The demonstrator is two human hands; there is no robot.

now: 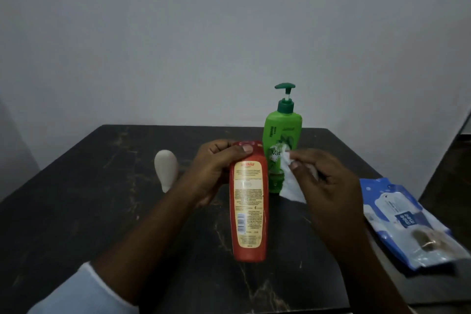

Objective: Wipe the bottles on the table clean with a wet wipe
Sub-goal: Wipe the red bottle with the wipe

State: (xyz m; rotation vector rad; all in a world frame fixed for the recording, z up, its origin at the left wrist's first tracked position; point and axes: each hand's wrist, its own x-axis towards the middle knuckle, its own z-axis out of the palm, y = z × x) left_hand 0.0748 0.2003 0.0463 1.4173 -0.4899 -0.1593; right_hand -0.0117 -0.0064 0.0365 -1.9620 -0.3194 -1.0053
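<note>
My left hand (212, 169) grips the upper end of a red bottle (249, 214), which is lifted and tilted with its cream back label facing me. Just to its right, my right hand (328, 181) pinches a white wet wipe (290, 183) that hangs down beside the red bottle without touching it. Behind them a green pump bottle (281, 135) stands upright on the dark table (102, 211), partly hidden by the wipe. A pale beige bottle (166, 169) lies on the table to the left.
A blue and white pack of wet wipes (407, 222) lies at the table's right edge. A plain grey wall rises behind the table. A white sleeve (84, 290) covers my left forearm at the lower left.
</note>
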